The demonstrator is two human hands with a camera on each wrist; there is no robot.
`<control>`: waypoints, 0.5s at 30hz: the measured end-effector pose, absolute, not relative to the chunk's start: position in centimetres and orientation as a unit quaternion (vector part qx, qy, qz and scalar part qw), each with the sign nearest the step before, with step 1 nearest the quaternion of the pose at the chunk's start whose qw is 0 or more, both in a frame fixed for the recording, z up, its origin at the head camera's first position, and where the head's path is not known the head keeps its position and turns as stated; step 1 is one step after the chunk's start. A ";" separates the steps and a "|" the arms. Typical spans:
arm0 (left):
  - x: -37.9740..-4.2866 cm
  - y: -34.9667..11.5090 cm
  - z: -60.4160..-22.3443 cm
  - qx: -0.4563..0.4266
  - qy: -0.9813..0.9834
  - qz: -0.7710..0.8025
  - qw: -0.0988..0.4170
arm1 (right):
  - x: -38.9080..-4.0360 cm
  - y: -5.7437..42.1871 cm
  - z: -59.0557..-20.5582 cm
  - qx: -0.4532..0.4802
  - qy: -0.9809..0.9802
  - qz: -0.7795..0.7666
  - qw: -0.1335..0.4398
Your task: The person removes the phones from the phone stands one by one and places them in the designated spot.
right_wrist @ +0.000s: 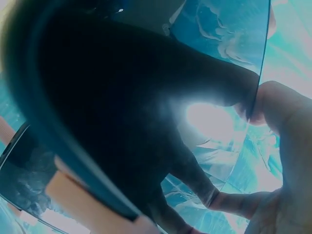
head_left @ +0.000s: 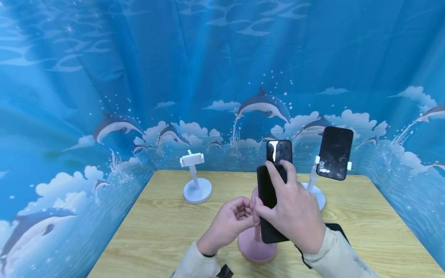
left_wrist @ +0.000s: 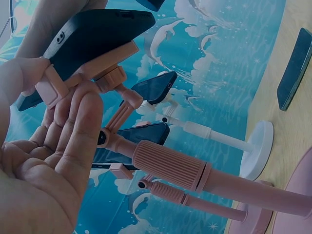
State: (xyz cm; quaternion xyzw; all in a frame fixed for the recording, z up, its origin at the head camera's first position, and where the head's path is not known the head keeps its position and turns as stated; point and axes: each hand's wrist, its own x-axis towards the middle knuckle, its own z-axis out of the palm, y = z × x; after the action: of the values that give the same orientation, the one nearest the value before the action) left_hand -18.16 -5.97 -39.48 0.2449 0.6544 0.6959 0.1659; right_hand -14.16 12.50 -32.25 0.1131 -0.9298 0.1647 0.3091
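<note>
My right hand (head_left: 299,212) holds a black phone (head_left: 267,193) by its edges, fingers spread toward the top and side, thumb on the opposite edge. In the right wrist view its glossy screen (right_wrist: 112,107) reflects that hand. Behind the phone is the clamp of a pink phone stand, whose round base (head_left: 257,249) rests on the table. In the left wrist view my left hand (left_wrist: 53,141) pinches the pink clamp's end piece (left_wrist: 52,87) between thumb and fingers, next to the phone's lower edge. The ribbed pole (left_wrist: 168,165) runs below the clamp.
A white stand (head_left: 197,191) with a bare clamp is at back left. Another phone (head_left: 335,152) sits in a white stand at back right. One more phone (head_left: 279,148) stands behind the held one. A phone (left_wrist: 295,70) lies on the wooden table, partly under my right arm.
</note>
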 end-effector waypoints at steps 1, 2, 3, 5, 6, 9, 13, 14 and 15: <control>-18.2 -6.0 -39.5 0.244 0.655 0.696 0.166 | -14.1 12.5 -32.2 0.113 -0.930 0.166 0.307; -18.2 -6.0 -39.5 0.244 0.655 0.696 0.165 | -14.0 12.5 -32.1 0.113 -0.930 0.168 0.306; -18.2 -6.0 -39.5 0.244 0.656 0.696 0.164 | -14.0 12.5 -32.1 0.113 -0.930 0.171 0.305; -18.1 -5.9 -39.6 0.244 0.656 0.696 0.161 | -13.9 12.4 -32.0 0.113 -0.930 0.175 0.302; -18.1 -5.9 -39.6 0.245 0.655 0.697 0.159 | -13.8 12.4 -31.9 0.113 -0.930 0.177 0.301; -18.0 -5.8 -39.6 0.248 0.656 0.697 0.151 | -13.7 12.5 -31.9 0.114 -0.930 0.180 0.300; -17.8 -5.7 -39.5 0.248 0.663 0.693 0.138 | -13.6 12.5 -31.8 0.115 -0.930 0.183 0.296; -17.7 -5.6 -39.5 0.247 0.665 0.692 0.135 | -13.6 12.5 -31.8 0.114 -0.931 0.185 0.294; -17.6 -5.6 -39.4 0.245 0.668 0.690 0.132 | -13.6 12.4 -31.8 0.114 -0.931 0.188 0.292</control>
State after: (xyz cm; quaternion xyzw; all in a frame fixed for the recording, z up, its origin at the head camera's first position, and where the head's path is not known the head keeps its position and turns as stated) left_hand -17.65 -5.63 -39.45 0.2453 0.6678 0.6903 0.1319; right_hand -13.61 12.45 -31.83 0.1139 -0.9308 0.1876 0.2924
